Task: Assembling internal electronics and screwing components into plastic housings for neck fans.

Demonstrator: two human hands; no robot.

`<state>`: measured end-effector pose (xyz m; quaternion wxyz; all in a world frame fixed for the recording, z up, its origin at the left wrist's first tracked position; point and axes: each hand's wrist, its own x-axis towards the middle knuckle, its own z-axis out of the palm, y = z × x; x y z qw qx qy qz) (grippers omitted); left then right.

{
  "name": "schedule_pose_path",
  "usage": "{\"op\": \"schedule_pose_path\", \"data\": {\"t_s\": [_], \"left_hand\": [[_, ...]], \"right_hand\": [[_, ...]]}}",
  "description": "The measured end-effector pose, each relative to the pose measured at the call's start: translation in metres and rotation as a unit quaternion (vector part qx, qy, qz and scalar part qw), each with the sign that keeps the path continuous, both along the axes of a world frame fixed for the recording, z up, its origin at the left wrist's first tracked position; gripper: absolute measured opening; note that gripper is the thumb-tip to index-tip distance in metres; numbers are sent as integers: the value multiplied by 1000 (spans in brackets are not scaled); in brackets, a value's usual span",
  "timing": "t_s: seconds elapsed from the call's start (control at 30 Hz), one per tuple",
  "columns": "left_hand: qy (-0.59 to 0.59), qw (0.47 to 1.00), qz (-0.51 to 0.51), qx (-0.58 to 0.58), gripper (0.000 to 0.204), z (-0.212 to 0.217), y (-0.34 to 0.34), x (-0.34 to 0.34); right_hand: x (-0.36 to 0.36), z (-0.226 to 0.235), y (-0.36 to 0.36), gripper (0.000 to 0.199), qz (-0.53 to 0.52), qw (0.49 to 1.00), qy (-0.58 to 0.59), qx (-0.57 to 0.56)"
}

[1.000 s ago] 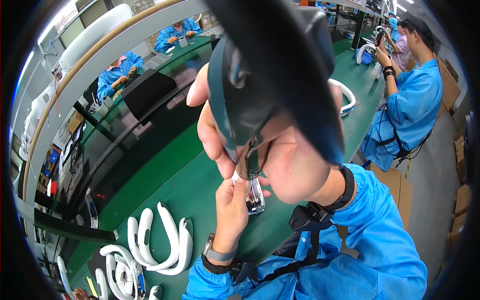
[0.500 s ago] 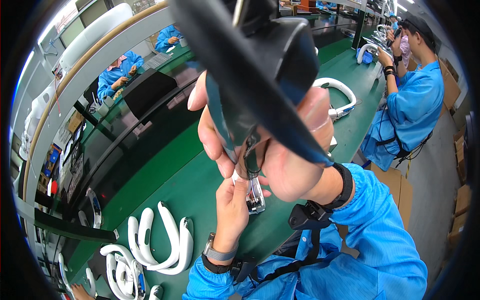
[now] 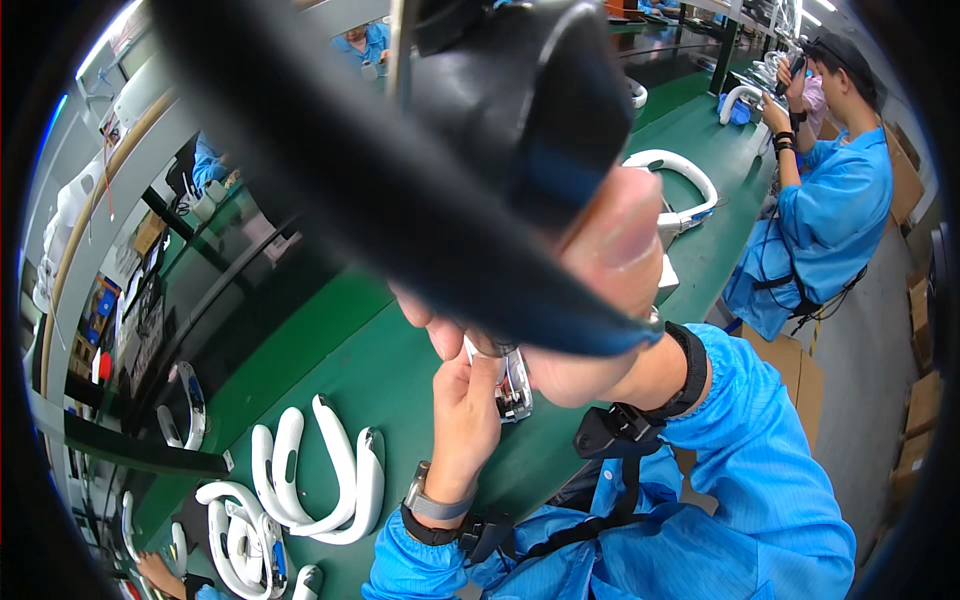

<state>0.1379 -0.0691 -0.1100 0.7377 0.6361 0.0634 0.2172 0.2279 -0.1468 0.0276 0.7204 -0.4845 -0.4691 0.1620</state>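
My right hand [image 3: 622, 245] is wrapped around a bulky black electric screwdriver [image 3: 500, 130], held upright close to the camera. A thick black cord or strip [image 3: 400, 235], badly blurred, crosses in front of it and hides most of my fingers. Below, my left hand [image 3: 465, 408] pinches a small white open housing [image 3: 516, 395] with wires and metal parts inside, low over the green bench. The screwdriver's tip points down toward this housing, but the strip covers where they meet.
White curved U-shaped shells [image 3: 340, 470] lie on the green bench [image 3: 400, 370] to the left. Another white curved piece [image 3: 690, 165] rests beyond my right hand. A co-worker in blue [image 3: 835, 200] stands at the right. Another person's hand [image 3: 160, 575] shows at the lower left.
The black strip and the screwdriver have shifted left and nearer the camera, covering more of my right fingers. My left hand and the housing have stayed almost in place.
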Motion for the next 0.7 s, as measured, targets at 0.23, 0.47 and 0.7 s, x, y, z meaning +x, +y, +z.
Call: {"op": "schedule_pose_path", "data": {"t_s": [0.23, 0.47, 0.7], "left_hand": [[-3, 999, -19, -40, 38, 6, 0, 0], [-5, 1000, 9, -2, 38, 1, 0, -1], [47, 989, -87, -109, 35, 3, 1, 2]], "right_hand": [[5, 2, 0, 136, 50, 994, 42, -90], [-1, -5, 4, 76, 80, 990, 77, 92], [25, 0, -36, 98, 1, 988, 8, 156]]}}
